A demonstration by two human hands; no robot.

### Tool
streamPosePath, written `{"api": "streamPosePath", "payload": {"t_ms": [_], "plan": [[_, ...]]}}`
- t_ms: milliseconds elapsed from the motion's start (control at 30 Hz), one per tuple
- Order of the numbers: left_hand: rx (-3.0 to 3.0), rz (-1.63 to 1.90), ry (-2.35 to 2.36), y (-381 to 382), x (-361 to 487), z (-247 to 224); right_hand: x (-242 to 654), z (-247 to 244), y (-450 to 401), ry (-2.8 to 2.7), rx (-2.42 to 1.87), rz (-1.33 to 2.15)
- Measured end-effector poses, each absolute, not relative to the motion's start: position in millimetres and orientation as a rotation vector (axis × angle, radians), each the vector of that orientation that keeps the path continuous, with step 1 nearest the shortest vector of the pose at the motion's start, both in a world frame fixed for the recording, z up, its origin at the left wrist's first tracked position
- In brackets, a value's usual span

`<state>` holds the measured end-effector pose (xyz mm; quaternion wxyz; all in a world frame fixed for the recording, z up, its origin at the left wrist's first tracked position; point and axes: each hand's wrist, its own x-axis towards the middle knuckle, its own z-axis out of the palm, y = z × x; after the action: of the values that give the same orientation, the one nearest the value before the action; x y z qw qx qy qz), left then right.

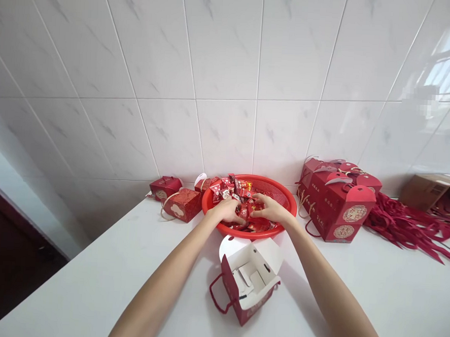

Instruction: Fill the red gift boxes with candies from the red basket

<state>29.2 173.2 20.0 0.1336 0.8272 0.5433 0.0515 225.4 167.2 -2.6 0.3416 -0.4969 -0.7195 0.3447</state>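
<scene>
Both my hands reach into a red plastic basket [289,205] that holds a heap of red-wrapped candies [251,208]. My left hand [227,209] is on the heap's near left side, its thumb apart from its fingers. On the right side, my right hand [269,209] curves over the candies with its fingers apart. Some fingertips are hidden among the wrappers, and I see nothing firmly held. Between my forearms, in front of the basket, stands an open red gift box [255,305] with a white inside, raised flaps and a dark red cord handle [217,303].
Several closed red gift boxes [334,211] stand right of the basket, beside a pile of dark red ribbons [401,220]. A cardboard box [425,188] lies at the far right. Smaller red boxes [182,204] sit left of the basket. A tiled wall [227,133] backs the white table [127,264].
</scene>
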Motion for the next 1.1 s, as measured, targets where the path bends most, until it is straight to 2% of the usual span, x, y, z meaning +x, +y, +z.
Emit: {"api": "streamPosePath", "payload": {"t_ms": [300,533,667,800,1100], "plan": [[2.266,0.632,1.301,178.9,25.9,12.1,226.4,0.1,163.2,-1.837,-1.330,0.871],[1.890,1.207,1.189,182.4,21.5,11.4,223.9,11.1,157.0,-1.764,-1.335,0.644],[1.752,1.222,1.099,178.0,22.3,15.4,216.8,14.3,152.1,-1.627,-1.036,0.909],[1.769,1.151,1.045,173.9,24.3,18.8,210.8,17.8,145.8,-1.455,-0.940,1.206],[1.727,1.264,1.250,179.3,22.8,15.3,214.7,16.6,146.2,-1.234,-0.977,1.186]]}}
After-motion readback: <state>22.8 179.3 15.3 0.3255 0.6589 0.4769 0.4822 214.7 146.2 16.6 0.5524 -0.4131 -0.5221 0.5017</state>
